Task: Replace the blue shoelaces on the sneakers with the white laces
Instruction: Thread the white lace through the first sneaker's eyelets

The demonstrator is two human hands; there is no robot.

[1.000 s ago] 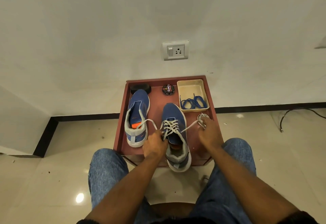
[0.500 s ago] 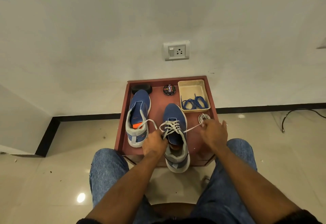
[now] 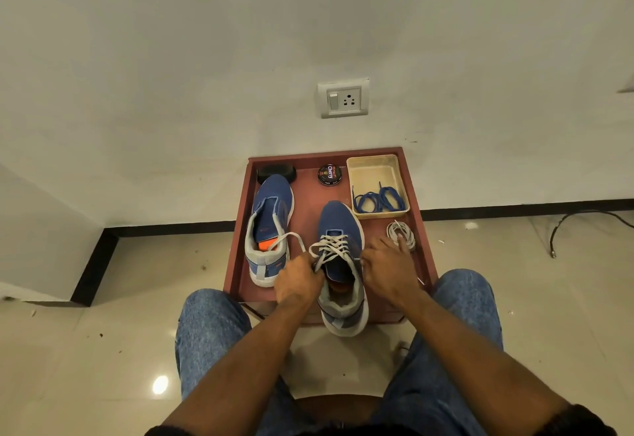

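Note:
Two blue sneakers stand on a small red table (image 3: 308, 202). The left sneaker (image 3: 269, 219) has no lace threaded. The right sneaker (image 3: 339, 226) carries a criss-crossed white lace (image 3: 334, 247), and its heel hangs over the table's front edge. My left hand (image 3: 296, 279) pinches the lace's left end, which loops over the left sneaker's heel. My right hand (image 3: 387, 264) is curled against the sneaker's right side, holding the other end; a white tip pokes out behind it. A second white lace (image 3: 401, 233) lies coiled by my right fingers. The blue laces (image 3: 377, 200) lie in a beige tray (image 3: 372, 161).
A shoe polish tin (image 3: 329, 175) and a black oval object (image 3: 276, 172) sit at the table's back edge. The table stands against a white wall with a socket (image 3: 343, 97). My knees in jeans flank the table. A dark cable (image 3: 583, 219) lies on the tiled floor at right.
My right hand has come in from the right to the sneaker's side, so the taut stretch of white lace is gone. My left hand has stayed at the lacing.

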